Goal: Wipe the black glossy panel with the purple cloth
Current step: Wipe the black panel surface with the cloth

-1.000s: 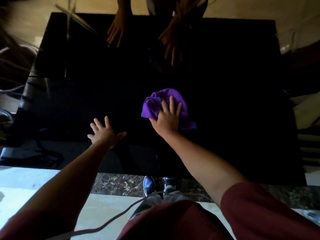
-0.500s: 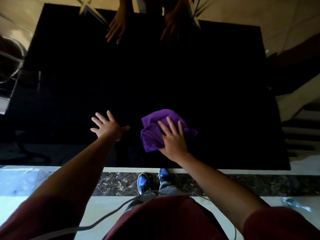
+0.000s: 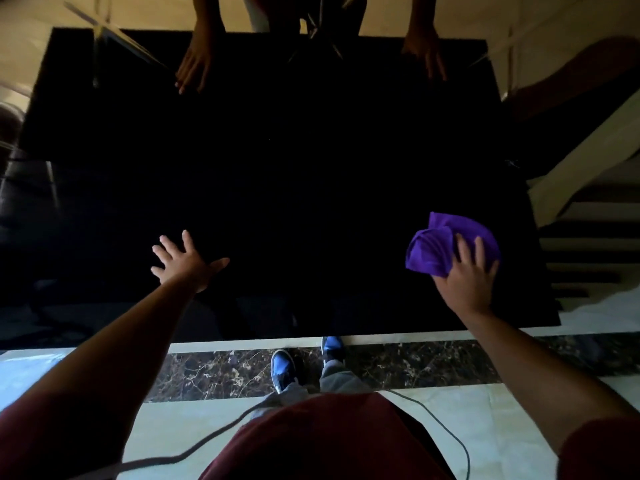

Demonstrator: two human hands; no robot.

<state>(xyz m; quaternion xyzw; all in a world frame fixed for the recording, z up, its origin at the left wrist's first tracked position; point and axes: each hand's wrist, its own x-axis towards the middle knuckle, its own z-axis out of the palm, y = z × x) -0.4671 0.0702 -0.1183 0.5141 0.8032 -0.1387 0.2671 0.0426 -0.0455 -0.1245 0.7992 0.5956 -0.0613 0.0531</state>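
The black glossy panel (image 3: pixel 294 188) fills most of the view and mirrors my arms at its far edge. A bunched purple cloth (image 3: pixel 438 242) lies against the panel near its lower right corner. My right hand (image 3: pixel 465 278) presses flat on the cloth with fingers spread over it. My left hand (image 3: pixel 185 261) rests flat on the bare panel at lower left, fingers apart, holding nothing.
Below the panel's lower edge run a dark marble strip (image 3: pixel 214 372) and pale floor tiles. My blue shoes (image 3: pixel 284 368) stand there, and a cable (image 3: pixel 446 427) trails across the floor. Stairs (image 3: pixel 588 244) show at the right.
My right hand has slid the purple cloth from the lower middle of the panel far to the right. My left hand stays planted on the panel.
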